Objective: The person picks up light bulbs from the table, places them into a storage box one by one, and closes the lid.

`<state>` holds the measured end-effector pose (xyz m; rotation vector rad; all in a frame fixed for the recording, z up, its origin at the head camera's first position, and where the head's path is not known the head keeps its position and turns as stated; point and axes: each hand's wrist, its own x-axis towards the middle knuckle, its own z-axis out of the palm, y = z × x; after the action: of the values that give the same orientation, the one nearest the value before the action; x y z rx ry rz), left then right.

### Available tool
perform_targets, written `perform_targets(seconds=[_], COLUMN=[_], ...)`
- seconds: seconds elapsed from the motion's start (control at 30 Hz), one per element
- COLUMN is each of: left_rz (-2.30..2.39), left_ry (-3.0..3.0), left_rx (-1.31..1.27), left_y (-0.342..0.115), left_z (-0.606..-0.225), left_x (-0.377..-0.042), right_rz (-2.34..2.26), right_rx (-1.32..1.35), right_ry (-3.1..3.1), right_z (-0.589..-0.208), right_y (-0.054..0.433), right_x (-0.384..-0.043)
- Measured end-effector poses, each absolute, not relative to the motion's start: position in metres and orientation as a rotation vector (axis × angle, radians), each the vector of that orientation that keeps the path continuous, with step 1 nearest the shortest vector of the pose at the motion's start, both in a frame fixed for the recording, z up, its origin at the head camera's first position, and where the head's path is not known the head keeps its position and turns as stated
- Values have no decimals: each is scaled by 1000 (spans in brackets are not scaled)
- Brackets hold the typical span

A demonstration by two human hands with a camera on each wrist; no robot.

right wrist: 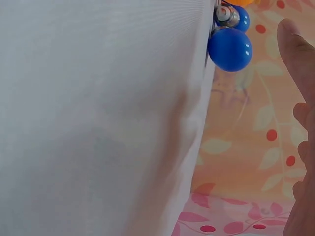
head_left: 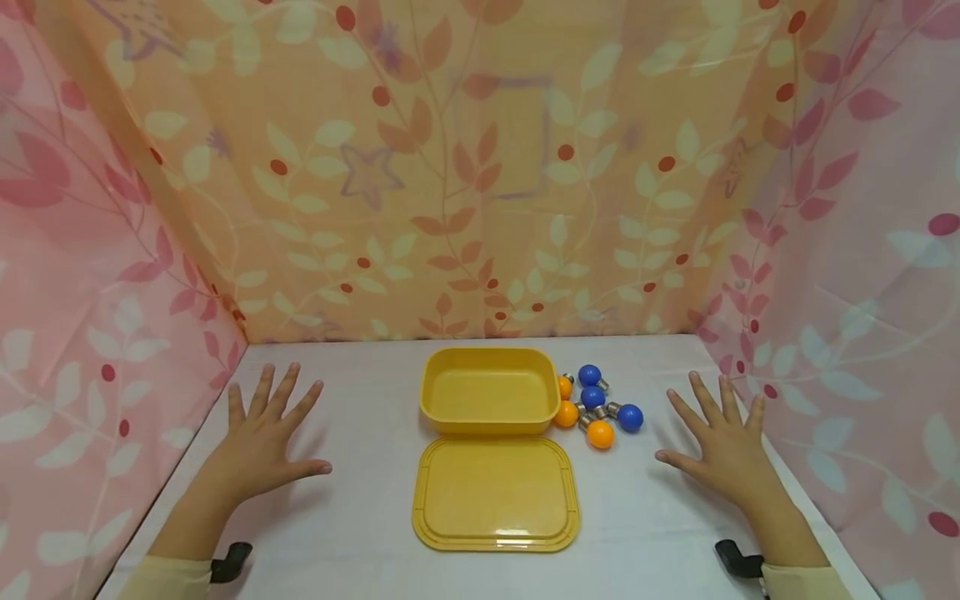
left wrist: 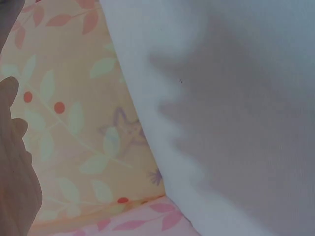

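Note:
My left hand is spread palm down over the left of the table, fingers straight, holding nothing. On the right side my right hand is spread the same way, its thumb toward the bulbs. Between them stands a yellow rectangular box with no lid on, its inside bare. Its flat yellow lid lies just in front. Several small light bulbs are bunched at the box's right side, some blue and some orange, with silver screw bases. In the right wrist view a blue bulb appears near my thumb.
A white cloth covers the table. Patterned fabric walls enclose it: an orange leafy one at the back and pink ones at the left and right. Black wrist mounts sit at both sleeves.

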<state>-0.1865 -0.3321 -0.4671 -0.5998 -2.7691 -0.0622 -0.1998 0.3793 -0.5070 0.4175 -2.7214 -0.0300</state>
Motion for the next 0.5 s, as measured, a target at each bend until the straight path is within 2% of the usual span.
perform_targets(seconds=[0.27, 0.5], left_rz=[-139, -436], left_ry=[-2762, -2828], left_rx=[-599, -535], left_y=[-321, -301], left_z=[-470, -474], left_x=[-192, -199], right_rz=[64, 172], right_rx=[395, 374], right_ry=[-2725, -2740], right_z=[-509, -509], right_y=[372, 362], right_x=[-200, -203])
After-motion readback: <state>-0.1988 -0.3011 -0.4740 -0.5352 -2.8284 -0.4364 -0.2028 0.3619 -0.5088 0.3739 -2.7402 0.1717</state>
